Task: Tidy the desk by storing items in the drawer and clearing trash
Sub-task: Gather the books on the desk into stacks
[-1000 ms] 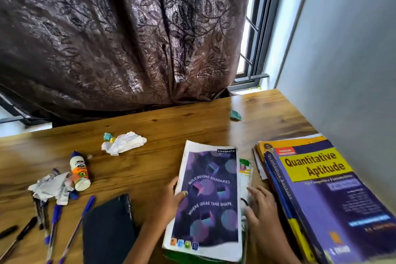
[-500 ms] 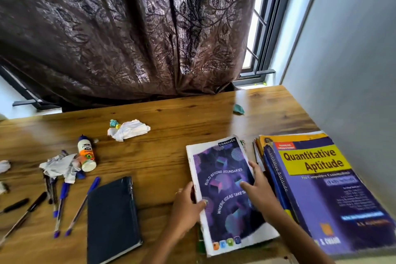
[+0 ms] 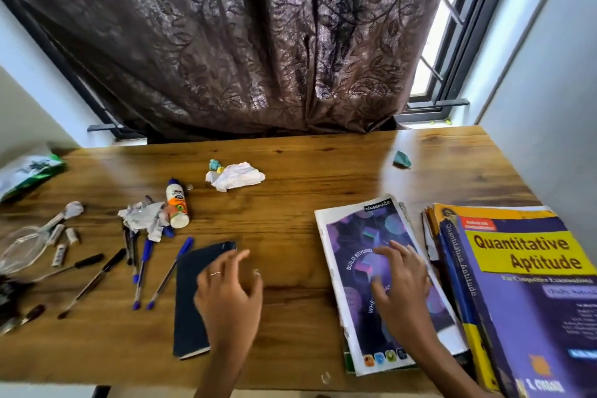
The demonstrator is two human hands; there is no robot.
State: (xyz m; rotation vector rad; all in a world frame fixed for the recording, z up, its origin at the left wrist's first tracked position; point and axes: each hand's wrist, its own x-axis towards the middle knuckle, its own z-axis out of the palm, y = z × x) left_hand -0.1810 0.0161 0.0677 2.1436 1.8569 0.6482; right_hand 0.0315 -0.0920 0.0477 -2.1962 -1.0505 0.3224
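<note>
Where pens (image 3: 142,271) lie, open desk (image 3: 290,210).

The curtain (image 3: 226,42) is dark brown with a glossy leaf-and-vine pattern. The desk (image 3: 307,191) is warm honey-brown wood with darker grain streaks. The notebook (image 3: 381,281) has a white-bordered cover of purple and dark hexagon shapes with white lettering. The textbook (image 3: 529,294) is purple-blue with a yellow title panel and a red label. The diary (image 3: 190,297) is plain black. The glue bottle (image 3: 176,203) is white with an orange label and blue cap. The crumpled tissue (image 3: 235,176) is white.
</note>
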